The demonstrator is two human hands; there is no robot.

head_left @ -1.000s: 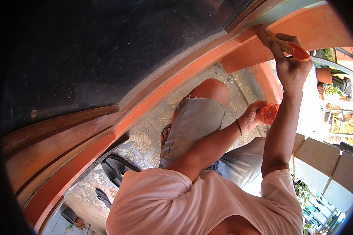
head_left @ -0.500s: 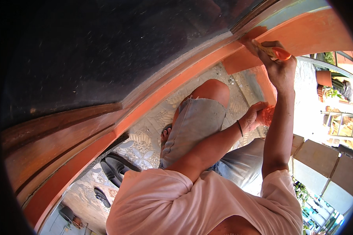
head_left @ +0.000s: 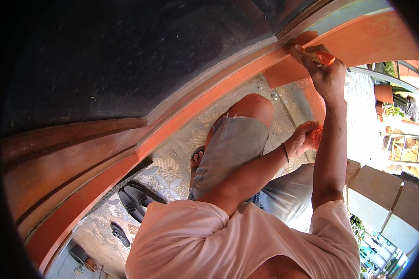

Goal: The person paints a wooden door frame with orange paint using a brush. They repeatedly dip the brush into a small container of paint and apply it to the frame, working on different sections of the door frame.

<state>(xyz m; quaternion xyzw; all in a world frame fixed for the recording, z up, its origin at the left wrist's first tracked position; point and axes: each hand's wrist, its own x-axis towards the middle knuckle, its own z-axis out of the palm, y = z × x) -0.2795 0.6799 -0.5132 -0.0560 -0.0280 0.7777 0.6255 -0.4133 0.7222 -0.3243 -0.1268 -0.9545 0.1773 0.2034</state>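
My right hand (head_left: 328, 76) is closed round the handle of a paintbrush (head_left: 322, 57) with an orange end. The brush's bristles are hidden against the orange-painted frame (head_left: 237, 81), close to the corner where a wide orange board (head_left: 372, 37) meets it. Grey-blue patches show above that corner. Lower down, my left hand (head_left: 302, 138) grips a small orange-smeared container (head_left: 316, 137), partly hidden behind my right forearm. What is inside the container cannot be seen.
A dark glossy pane (head_left: 125, 56) fills the upper left, edged by brown wooden moulding (head_left: 74, 139). Black sandals (head_left: 137, 200) lie on the patterned tile floor (head_left: 165, 181) beside my bent knee. Potted plants (head_left: 384, 93) stand at the right.
My right hand has shifted slightly left and up with the paintbrush, along the frame near the corner. My left hand and the container stay nearly in place.
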